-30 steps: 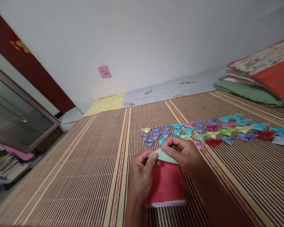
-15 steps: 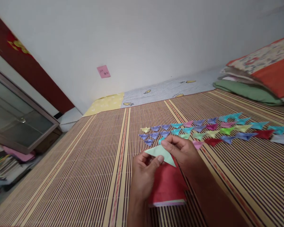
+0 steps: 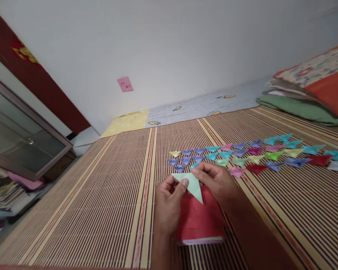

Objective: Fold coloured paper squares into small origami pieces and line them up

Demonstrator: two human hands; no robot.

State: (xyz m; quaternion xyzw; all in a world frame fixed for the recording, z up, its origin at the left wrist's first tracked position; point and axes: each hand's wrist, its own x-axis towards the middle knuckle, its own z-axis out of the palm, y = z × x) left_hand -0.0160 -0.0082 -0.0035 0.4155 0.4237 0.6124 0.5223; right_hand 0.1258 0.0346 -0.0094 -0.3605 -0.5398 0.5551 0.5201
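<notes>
A pale green paper (image 3: 195,187), folded to a triangle with one point toward me, is held between both hands. My left hand (image 3: 170,202) pinches its left part, thumb on top. The right upper corner is between the thumb and fingers of my right hand (image 3: 216,182). Beneath them lies a stack of square papers with a red sheet (image 3: 201,221) on top. Beyond the hands, several small folded paper pieces stand in rows on the striped mat, among them a lime green one (image 3: 273,156) and a dark red one (image 3: 256,169).
The striped mat (image 3: 109,198) reaches to a patterned cloth (image 3: 191,107) along the wall. Folded bedding (image 3: 298,108) is piled at the back right. At the far left are a glass-fronted cabinet (image 3: 25,138) and a stack of books (image 3: 5,195). A pink note (image 3: 125,84) hangs on the wall.
The pale green paper has turned, its lower point swinging left and toward me. My left thumb has shifted slightly up and left on it. The camera view has moved a little.
</notes>
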